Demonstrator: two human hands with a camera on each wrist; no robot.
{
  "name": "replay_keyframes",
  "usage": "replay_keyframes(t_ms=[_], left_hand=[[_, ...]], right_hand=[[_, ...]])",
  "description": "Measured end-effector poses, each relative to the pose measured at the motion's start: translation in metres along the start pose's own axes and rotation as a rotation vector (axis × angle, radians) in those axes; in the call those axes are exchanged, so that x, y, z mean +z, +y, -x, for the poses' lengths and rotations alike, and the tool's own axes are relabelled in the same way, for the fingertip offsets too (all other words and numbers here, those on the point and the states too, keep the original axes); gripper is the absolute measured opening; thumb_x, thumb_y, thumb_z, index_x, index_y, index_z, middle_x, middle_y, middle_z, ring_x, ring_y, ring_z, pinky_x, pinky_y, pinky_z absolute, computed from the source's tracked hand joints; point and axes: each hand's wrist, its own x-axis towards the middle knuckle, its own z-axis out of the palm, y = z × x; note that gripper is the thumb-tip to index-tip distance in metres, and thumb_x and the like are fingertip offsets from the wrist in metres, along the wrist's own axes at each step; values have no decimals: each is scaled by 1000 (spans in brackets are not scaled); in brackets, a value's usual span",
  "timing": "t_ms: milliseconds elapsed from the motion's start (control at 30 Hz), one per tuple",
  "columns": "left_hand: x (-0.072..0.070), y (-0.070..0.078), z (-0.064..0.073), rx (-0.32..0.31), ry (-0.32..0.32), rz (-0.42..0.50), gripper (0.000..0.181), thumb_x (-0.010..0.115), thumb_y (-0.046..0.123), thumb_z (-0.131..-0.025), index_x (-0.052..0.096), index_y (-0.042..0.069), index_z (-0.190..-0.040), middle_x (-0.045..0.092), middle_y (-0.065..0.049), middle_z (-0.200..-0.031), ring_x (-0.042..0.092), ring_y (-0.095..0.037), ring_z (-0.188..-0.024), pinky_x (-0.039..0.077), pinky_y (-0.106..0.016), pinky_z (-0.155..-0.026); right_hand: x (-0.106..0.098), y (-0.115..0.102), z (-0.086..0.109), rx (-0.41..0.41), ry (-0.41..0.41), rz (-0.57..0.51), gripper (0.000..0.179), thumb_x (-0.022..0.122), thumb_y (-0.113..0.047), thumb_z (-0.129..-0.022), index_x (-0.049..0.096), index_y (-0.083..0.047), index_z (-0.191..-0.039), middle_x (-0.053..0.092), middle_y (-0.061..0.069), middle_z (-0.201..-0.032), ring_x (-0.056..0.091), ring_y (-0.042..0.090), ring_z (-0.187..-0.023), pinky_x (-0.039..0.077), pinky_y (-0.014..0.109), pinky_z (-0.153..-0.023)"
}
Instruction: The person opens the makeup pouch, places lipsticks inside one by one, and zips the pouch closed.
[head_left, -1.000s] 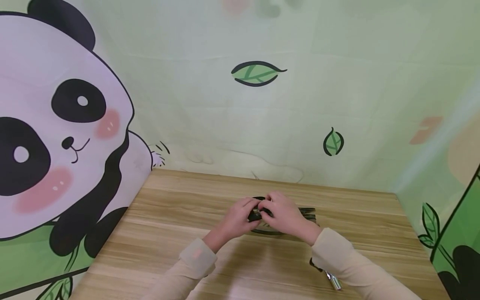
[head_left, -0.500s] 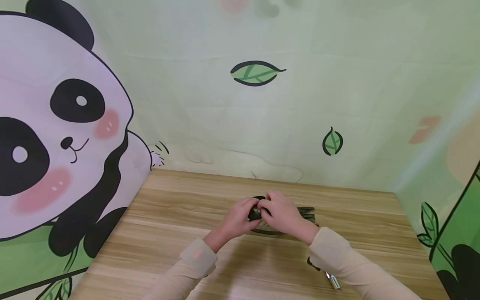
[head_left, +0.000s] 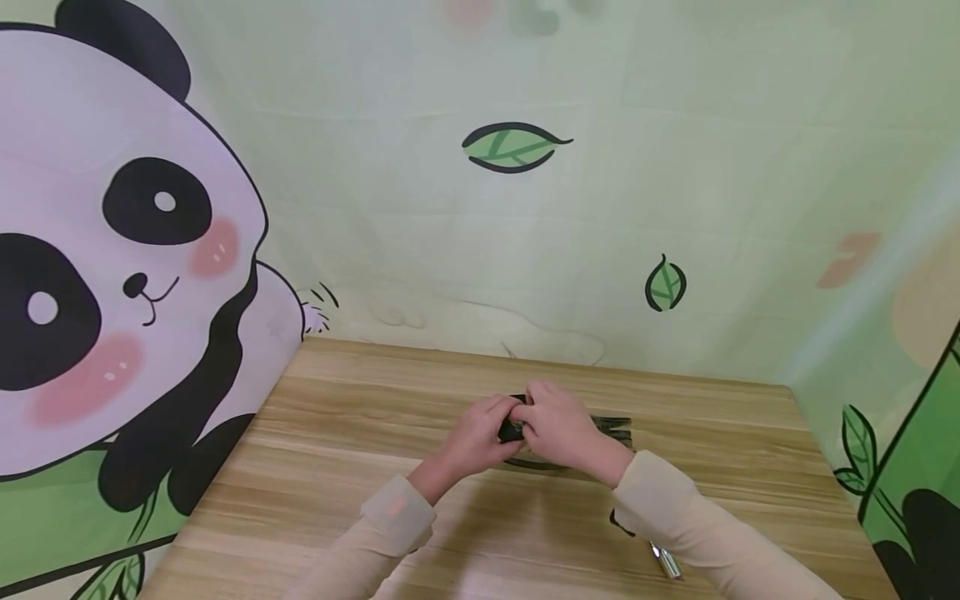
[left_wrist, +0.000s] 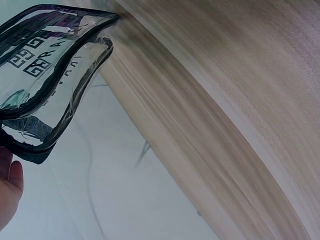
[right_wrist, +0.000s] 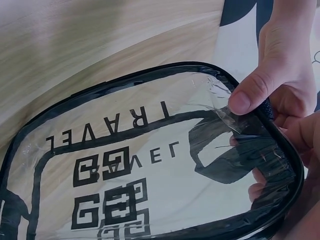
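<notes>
A clear plastic travel bag [right_wrist: 95, 137] with black trim and TRAVEL lettering lies across the right wrist view. My left hand [head_left: 480, 435] grips one end of it, its thumb [right_wrist: 241, 102] pressing the clear panel near the corner. At the same end, my right hand [head_left: 561, 427] has curled fingers [right_wrist: 302, 131] on the black edge, close against the left hand. Exactly what those fingertips pinch is hidden. The bag's other black-trimmed end [head_left: 617, 423] shows past my right hand. From the left wrist, the bag [left_wrist: 42, 62] appears tilted at upper left.
A small shiny silver cylinder [head_left: 666, 562] lies on the wooden table [head_left: 337, 450] beside my right forearm. A black item [head_left: 619, 522] is partly covered by the right sleeve. Behind the table's far edge hangs a backdrop [head_left: 390, 233] with a printed panda and leaves.
My right hand has shifted slightly left, closer to the left hand at the bag's end. The left hand keeps its hold almost in place.
</notes>
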Motion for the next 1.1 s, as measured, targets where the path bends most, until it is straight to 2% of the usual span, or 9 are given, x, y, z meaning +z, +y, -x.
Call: replay_keyframes(t_ms=[400,567,800,1100], left_hand=[[1,-1,0,-10,-16,-13,37,69,20,-71,56,9,-103,61,-2,-99,58,-17,-88,48,-28,-77],[3,-3,1,3,14,-6,34,71,20,-69,57,9,-98,61,-2,-96,58,-16,-85,48,-28,-76],[4,-5,3,-3,65,-61,37,73,28,-66,58,11,-95,60,1,-87,57,-13,-77,47,-28,-71],[5,-5,3,-7,65,-91,36,73,31,-66,58,12,-93,61,2,-86,57,-12,-77,47,-27,-71]], right_hand=[[-1,-2,1,-26,-21,59,11,54,-16,-79,65,-19,-82,43,0,-72,34,12,-62,30,21,-48],[0,-1,1,-19,-17,29,6,55,-17,-80,61,-19,-78,42,-1,-71,34,12,-61,29,21,-49],[3,0,1,-2,-12,-33,7,55,-15,-79,60,-18,-76,41,-2,-71,33,11,-62,28,21,-51],[4,2,2,-6,0,-63,8,55,-13,-78,61,-19,-77,41,-3,-73,33,10,-63,28,20,-52]])
